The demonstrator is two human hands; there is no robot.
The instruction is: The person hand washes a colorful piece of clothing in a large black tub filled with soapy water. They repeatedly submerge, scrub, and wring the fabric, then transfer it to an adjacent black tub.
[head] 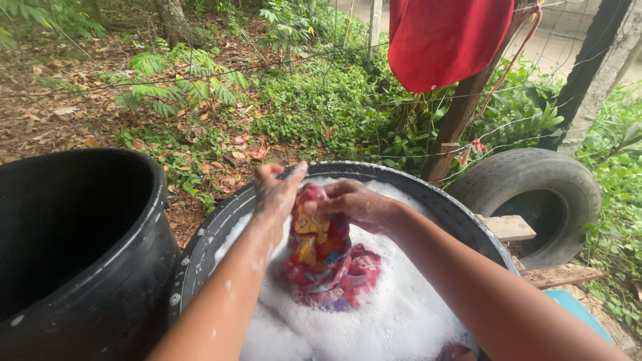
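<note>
A wet red cloth with yellow and blue patterns hangs bunched over white suds inside a black wash tub. My left hand grips its upper left part, thumb raised and foam on the wrist. My right hand clutches the top of the same cloth from the right. Both hands are close together above the foam, and the cloth's lower end trails into the suds.
A large empty black tub stands at the left. An old tyre leans at the right, wooden boards beside it. A red garment hangs on a wire fence. Leaf litter and green plants lie beyond.
</note>
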